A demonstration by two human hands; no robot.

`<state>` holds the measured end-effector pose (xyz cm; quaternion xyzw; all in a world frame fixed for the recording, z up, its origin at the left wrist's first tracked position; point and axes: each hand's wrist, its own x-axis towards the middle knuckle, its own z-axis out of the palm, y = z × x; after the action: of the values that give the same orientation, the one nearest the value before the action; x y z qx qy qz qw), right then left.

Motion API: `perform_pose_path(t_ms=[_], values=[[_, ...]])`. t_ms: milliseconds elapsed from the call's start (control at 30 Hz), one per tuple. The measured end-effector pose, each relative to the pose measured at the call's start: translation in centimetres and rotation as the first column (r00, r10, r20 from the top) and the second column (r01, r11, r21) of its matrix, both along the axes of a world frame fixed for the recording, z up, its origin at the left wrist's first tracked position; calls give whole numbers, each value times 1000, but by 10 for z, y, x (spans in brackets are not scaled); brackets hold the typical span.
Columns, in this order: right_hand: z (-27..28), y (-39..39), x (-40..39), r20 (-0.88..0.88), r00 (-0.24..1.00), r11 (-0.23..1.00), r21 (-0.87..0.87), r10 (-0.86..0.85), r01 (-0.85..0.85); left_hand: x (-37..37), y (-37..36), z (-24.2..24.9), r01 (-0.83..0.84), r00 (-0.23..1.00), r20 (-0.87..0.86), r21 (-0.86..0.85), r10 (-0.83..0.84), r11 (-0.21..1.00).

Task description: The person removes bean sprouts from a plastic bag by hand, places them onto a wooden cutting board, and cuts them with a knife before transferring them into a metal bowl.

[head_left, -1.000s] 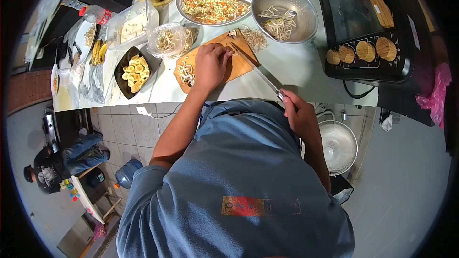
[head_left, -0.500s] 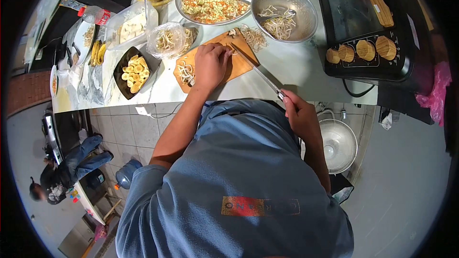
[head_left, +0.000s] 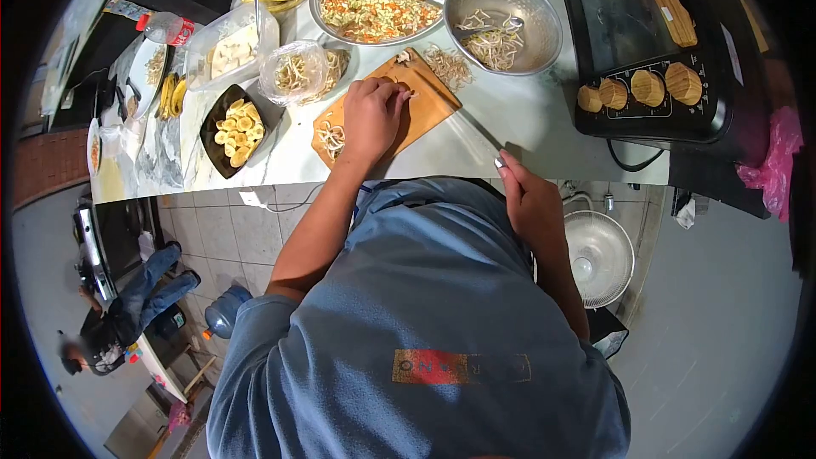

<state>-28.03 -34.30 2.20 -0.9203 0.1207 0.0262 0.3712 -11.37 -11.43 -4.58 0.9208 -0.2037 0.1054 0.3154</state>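
Note:
My left hand [head_left: 372, 119] rests over the wooden cutting board [head_left: 429, 110], its fingers pinched on a small pale piece that looks like a bean sprout [head_left: 412, 94]. Bean sprouts [head_left: 332, 138] lie on the board left of that wrist. In my right hand [head_left: 533, 197] is a knife [head_left: 480, 133], gripped by its handle. Its blade is smeared by motion and points at the board's right corner. A pile of thin sprout trimmings [head_left: 449, 66] lies just past the board's far edge. More sprouts and a spoon are in the metal bowl [head_left: 544, 21].
A plastic bag of sprouts [head_left: 293, 72], a dark bowl [head_left: 210, 140] of sliced banana and a plastic tub [head_left: 200, 64] stand left. Behind is a tray [head_left: 316, 0] of chopped vegetables with an egg. A black appliance [head_left: 722, 119] with wooden knobs stands right. Another person [head_left: 106, 340] is far left.
The knife has drawn back from my left fingertips toward the board's right corner. My left hand stays nearly in place, still pinched. The other person has shifted slightly.

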Motion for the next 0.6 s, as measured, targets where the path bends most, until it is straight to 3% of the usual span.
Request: perform_pose_path(t_ms=[67,167,300,367,500,600], values=[[4,-3,3,-88,994,997,11,-69,71,-1,0,3,-5,1000,-3,-9,5,1000],[3,-9,6,-79,986,986,63,-149,154,-1,0,4,-5,1000,-5,-33,4,999],[5,-14,4,-50,982,980,77,-183,186,5,-2,8,-6,1000,-27,-90,3,996],[11,-15,3,-148,969,975,69,-197,209,12,-4,11,-1,999,-48,-132,-5,991],[2,-19,-7,-65,978,974,92,-201,206,33,-19,28,33,996,-69,-248,-52,968],[2,-22,-16,-169,958,959,127,-232,254,50,-37,47,66,996,-43,-231,-78,971]])
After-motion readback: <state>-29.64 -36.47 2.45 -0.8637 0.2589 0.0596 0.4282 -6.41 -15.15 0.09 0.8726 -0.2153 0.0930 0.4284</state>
